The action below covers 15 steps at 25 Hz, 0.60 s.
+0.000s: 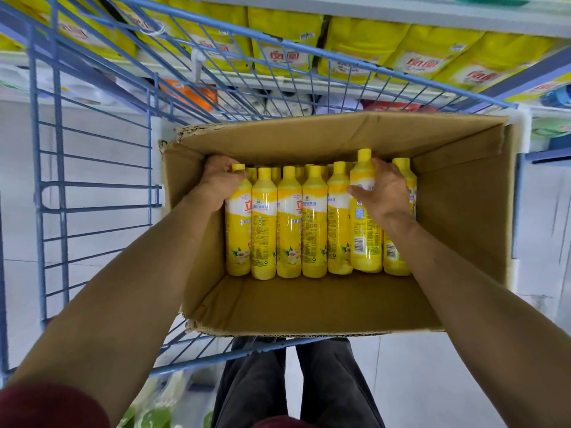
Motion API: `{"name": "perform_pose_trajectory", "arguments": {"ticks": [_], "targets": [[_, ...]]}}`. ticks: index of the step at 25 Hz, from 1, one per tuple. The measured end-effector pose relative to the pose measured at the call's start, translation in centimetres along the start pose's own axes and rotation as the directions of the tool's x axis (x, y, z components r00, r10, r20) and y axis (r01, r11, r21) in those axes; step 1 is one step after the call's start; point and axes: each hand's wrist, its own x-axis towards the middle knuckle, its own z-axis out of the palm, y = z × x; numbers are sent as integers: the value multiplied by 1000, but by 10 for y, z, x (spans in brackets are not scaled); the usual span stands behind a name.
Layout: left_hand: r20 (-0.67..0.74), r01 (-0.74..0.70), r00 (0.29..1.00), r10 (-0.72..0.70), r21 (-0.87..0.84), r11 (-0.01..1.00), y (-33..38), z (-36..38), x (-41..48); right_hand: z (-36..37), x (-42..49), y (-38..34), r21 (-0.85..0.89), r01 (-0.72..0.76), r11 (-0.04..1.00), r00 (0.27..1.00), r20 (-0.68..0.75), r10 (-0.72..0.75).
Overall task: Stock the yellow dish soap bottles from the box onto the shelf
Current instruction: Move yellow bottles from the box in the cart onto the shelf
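An open cardboard box (309, 304) rests on a blue wire cart and holds several yellow dish soap bottles (289, 223) standing in rows. My left hand (217, 180) is closed around the neck of the leftmost bottle (238, 230), just under its yellow cap. My right hand (384, 193) grips a bottle near the right end of the row (364, 239); that bottle sits higher than its neighbours. One more bottle (398, 257) stands to its right, partly hidden by my wrist. The shelf (278, 78) lies beyond the cart.
The blue wire cart (92, 186) surrounds the box on the left and far sides. Yellow refill bags (284, 44) fill the shelf above; orange and white packages (188, 91) sit on a lower shelf. My dark trousers (293, 381) and pale floor show below the box.
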Motion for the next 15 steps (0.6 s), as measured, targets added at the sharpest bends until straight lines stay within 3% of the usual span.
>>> {"name": "perform_pose_trajectory", "arguments": {"ticks": [8, 15], "targets": [[53, 6, 999, -10, 79, 997, -14, -3, -13, -6, -6, 13, 97, -92, 991, 992, 94, 83], [71, -133, 987, 145, -158, 978, -21, -7, -59, -19, -33, 9, 290, -144, 946, 983, 148, 105]]}}
